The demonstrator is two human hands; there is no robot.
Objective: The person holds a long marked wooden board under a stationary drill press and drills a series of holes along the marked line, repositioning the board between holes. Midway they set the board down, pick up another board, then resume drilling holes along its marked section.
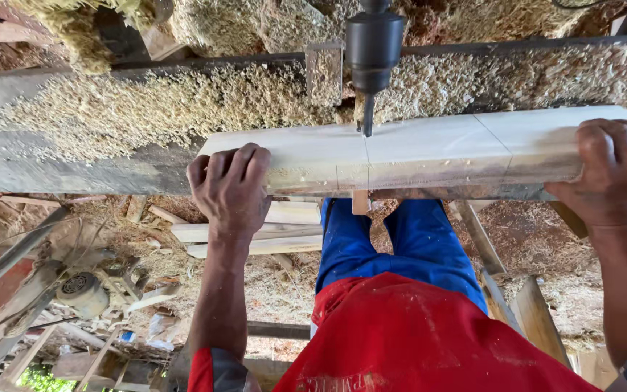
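The pale wooden beam (429,149) lies flat on the machine table (23,156), directly under the drill bit (367,116). The left hand (230,190) clasps its near edge; the right hand (618,170) clamps its end. Wood shavings (154,105) lie beyond.

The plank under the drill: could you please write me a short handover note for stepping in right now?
Left hand: gripping the near edge of the pale plank, towards its left end.
Right hand: gripping the plank's right end.
Plank: lying flat across the machine table, with pencil lines drawn across it.
Drill bit: pointing down at the plank's far edge, its tip at or just touching the wood beside a pencil line.
Done: plank marked and lined up under the bit; no finished hole visible.
Left: the drilling at the marks, by the look of it.
Wood shavings are piled on the table behind the plank.
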